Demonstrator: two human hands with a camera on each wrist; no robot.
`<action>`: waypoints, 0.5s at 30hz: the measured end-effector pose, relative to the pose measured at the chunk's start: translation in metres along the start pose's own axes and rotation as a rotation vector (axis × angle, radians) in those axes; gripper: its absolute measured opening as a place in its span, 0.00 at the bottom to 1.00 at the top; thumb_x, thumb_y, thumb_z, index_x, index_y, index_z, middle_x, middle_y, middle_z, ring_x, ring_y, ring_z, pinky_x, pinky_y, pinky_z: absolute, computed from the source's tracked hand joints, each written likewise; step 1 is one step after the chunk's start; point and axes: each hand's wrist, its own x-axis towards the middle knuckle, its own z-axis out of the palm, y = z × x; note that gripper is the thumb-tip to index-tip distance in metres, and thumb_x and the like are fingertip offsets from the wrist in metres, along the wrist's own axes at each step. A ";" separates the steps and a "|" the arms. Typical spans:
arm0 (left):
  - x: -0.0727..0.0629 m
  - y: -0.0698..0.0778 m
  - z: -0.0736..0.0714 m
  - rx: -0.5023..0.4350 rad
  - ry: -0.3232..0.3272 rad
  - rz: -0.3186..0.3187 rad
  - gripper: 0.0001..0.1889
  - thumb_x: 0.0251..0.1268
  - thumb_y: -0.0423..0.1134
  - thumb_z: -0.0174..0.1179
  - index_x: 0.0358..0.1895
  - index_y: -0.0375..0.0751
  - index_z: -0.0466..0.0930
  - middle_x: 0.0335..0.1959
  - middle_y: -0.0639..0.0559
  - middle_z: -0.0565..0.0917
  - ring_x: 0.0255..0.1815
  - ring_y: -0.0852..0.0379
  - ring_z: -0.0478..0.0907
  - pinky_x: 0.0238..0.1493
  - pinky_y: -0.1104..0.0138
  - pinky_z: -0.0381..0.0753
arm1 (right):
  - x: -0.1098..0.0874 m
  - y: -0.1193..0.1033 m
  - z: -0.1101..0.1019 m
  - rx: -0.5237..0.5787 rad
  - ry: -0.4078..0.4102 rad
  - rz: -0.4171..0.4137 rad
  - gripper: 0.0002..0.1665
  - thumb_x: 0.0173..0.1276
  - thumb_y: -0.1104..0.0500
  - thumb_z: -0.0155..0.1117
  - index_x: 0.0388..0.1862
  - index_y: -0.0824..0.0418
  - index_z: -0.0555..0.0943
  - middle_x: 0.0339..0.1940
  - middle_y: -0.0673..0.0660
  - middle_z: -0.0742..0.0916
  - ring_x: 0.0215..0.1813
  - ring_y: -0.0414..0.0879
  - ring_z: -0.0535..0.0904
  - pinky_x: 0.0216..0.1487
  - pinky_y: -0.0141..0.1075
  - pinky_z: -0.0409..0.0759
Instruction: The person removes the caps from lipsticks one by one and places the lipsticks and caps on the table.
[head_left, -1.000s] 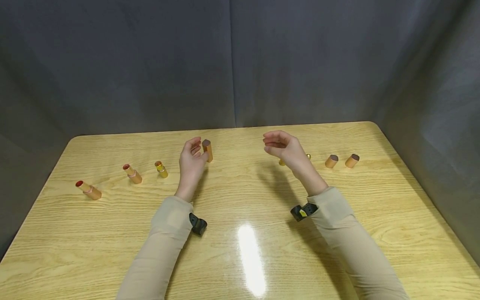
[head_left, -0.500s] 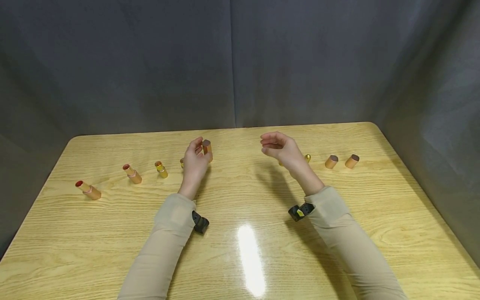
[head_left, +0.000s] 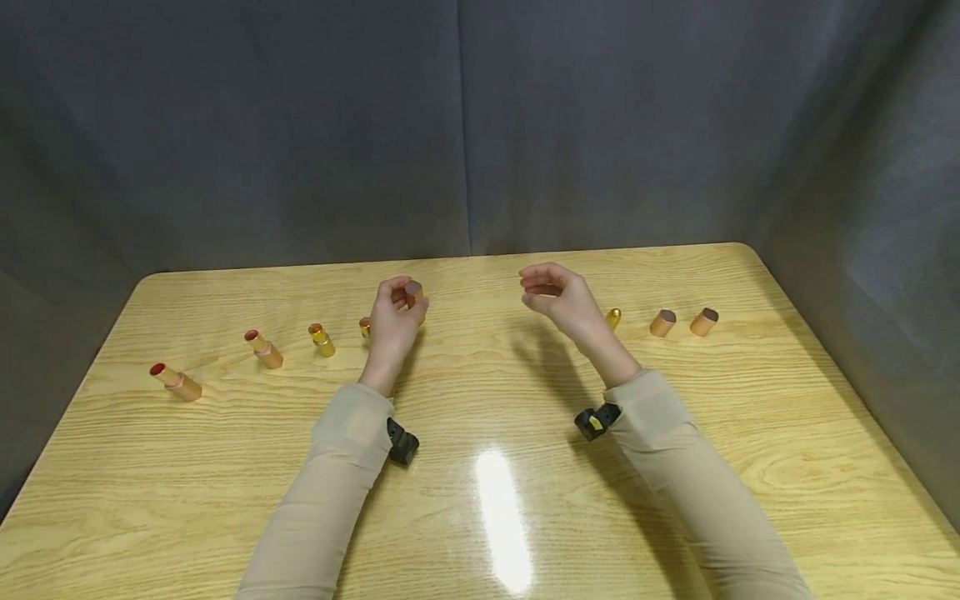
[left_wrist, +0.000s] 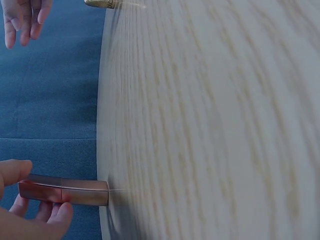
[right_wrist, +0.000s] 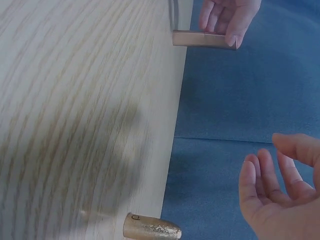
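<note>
My left hand (head_left: 393, 325) grips the upper part of a copper-coloured closed lipstick (head_left: 415, 293), thumb on one side and fingers on the other. In the left wrist view the lipstick (left_wrist: 70, 191) stands upright, its base at the tabletop. My right hand (head_left: 564, 302) hovers over the table with bent, spread fingers and a gap between thumb and fingertips; nothing is in it. Below it stands a gold bullet-shaped piece (right_wrist: 150, 227), seen in the right wrist view. Another gold rounded piece (head_left: 613, 318) shows beside the right wrist.
Left of my left hand stand two uncapped red lipsticks (head_left: 177, 381) in copper cases and gold lipstick tubes (head_left: 322, 340), one partly behind the hand. Two copper caps (head_left: 663, 323) stand at the right. Grey curtains surround the wooden table (head_left: 450, 383).
My left hand has moved slightly right and closed its thumb and fingers round the copper lipstick, uncovering a gold tube behind it. My right hand has drifted slightly left, still holding nothing.
</note>
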 end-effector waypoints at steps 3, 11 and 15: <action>0.000 -0.001 0.000 0.024 -0.003 0.006 0.20 0.69 0.32 0.53 0.62 0.32 0.64 0.59 0.36 0.71 0.62 0.45 0.68 0.61 0.58 0.71 | 0.001 0.000 0.000 -0.010 0.008 -0.002 0.21 0.67 0.69 0.57 0.59 0.70 0.74 0.57 0.70 0.78 0.57 0.56 0.76 0.52 0.31 0.77; -0.002 -0.002 0.002 0.079 -0.010 0.013 0.18 0.71 0.34 0.53 0.61 0.37 0.65 0.57 0.36 0.75 0.59 0.44 0.73 0.58 0.56 0.75 | 0.001 -0.002 0.000 -0.013 0.001 -0.001 0.21 0.68 0.69 0.57 0.60 0.69 0.73 0.58 0.70 0.78 0.59 0.57 0.76 0.57 0.40 0.77; -0.004 0.000 0.002 0.072 -0.030 0.033 0.18 0.73 0.37 0.51 0.62 0.37 0.65 0.58 0.36 0.73 0.60 0.42 0.74 0.60 0.55 0.75 | 0.002 -0.002 -0.001 -0.022 0.005 -0.006 0.20 0.68 0.69 0.57 0.59 0.69 0.73 0.57 0.69 0.79 0.58 0.57 0.76 0.57 0.39 0.77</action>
